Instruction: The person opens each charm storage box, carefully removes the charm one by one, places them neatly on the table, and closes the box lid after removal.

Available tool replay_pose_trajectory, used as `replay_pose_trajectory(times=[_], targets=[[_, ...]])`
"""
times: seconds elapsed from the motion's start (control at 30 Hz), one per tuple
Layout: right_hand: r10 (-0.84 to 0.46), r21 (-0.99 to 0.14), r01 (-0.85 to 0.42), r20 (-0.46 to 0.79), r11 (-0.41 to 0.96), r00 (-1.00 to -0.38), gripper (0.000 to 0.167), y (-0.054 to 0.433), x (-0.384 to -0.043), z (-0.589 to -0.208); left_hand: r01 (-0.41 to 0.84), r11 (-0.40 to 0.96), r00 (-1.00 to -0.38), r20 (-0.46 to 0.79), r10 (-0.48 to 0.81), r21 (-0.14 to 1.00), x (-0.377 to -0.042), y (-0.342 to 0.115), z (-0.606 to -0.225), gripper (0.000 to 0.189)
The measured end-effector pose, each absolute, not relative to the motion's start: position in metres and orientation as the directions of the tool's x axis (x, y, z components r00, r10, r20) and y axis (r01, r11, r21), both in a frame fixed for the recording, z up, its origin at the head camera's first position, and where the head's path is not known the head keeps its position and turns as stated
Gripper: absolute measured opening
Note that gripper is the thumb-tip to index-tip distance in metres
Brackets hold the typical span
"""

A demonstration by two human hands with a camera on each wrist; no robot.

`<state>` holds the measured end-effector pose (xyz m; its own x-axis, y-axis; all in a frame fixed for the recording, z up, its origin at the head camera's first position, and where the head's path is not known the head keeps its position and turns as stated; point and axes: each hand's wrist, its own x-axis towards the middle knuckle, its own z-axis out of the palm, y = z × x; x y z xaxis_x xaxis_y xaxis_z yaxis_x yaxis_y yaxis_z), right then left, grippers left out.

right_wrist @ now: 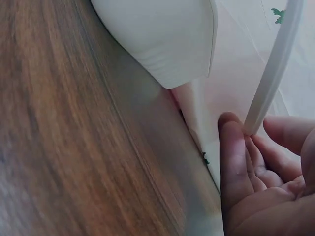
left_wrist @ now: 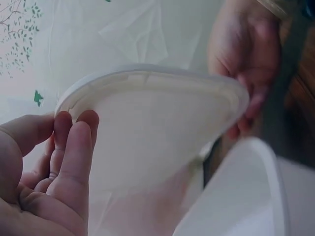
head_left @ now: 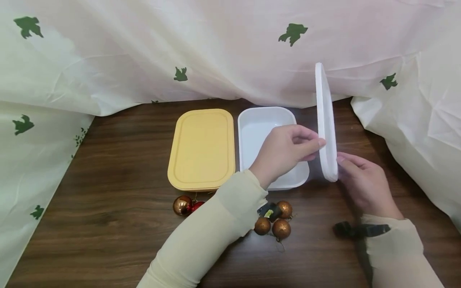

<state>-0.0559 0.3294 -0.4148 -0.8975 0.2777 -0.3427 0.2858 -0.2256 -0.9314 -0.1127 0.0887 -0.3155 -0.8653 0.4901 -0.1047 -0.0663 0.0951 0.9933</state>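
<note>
A white lid (head_left: 325, 124) stands nearly on edge in the air, right of an open white box (head_left: 252, 134). My left hand (head_left: 289, 148) reaches over the box and pinches the lid's left edge between thumb and fingers. In the left wrist view, the lid's rimmed inner side (left_wrist: 147, 123) faces the camera. My right hand (head_left: 367, 186) holds the lid's lower end. The right wrist view shows the thumb and fingers (right_wrist: 234, 152) on either side of the rim. Part of the box is hidden behind my left hand.
Left of the white box lies a box with a yellow lid (head_left: 203, 148). In front are a shiny gold ball ornament (head_left: 182, 205), a red one (head_left: 197, 206) partly behind my sleeve, and several glittery copper balls (head_left: 281, 229). A white curtain (head_left: 230, 48) closes off the dark wooden table's back.
</note>
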Motion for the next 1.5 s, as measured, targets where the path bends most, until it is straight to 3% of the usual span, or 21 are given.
replay_pose_trajectory(times=[0.17, 0.37, 0.63, 0.97, 1.23, 1.5], targets=[[0.371, -0.919, 0.307, -0.382, -0.246, -0.846, 0.054, 0.329, -0.056, -0.412, 0.095, 0.211, -0.871, -0.021, 0.49, 0.973, -0.114, 0.071, -0.322, 0.015], [0.427, -0.927, 0.272, -0.363, -0.259, -0.828, 0.063, 0.321, -0.055, -0.406, 0.214, 0.363, -0.902, 0.041, 0.429, 0.907, -0.116, 0.047, -0.326, 0.017], [0.466, -0.946, 0.208, -0.306, -0.25, -0.83, 0.058, 0.299, -0.051, -0.392, 0.234, 0.464, -0.916, 0.034, 0.4, 0.854, -0.118, 0.013, -0.336, 0.025], [0.469, -0.981, 0.188, -0.184, -0.038, -0.864, 0.049, 0.265, -0.049, -0.392, 0.18, 0.547, -0.949, -0.002, 0.315, 0.818, -0.113, -0.021, -0.359, 0.031], [0.416, -0.965, 0.26, -0.245, -0.022, -0.876, 0.052, 0.255, -0.048, -0.399, 0.301, 0.651, -0.941, 0.107, 0.321, 0.697, -0.103, -0.029, -0.366, 0.033], [0.373, -0.974, 0.222, -0.218, -0.034, -0.902, 0.048, 0.254, -0.048, -0.405, 0.387, 0.686, -0.917, 0.179, 0.356, 0.616, -0.092, -0.033, -0.372, 0.031]])
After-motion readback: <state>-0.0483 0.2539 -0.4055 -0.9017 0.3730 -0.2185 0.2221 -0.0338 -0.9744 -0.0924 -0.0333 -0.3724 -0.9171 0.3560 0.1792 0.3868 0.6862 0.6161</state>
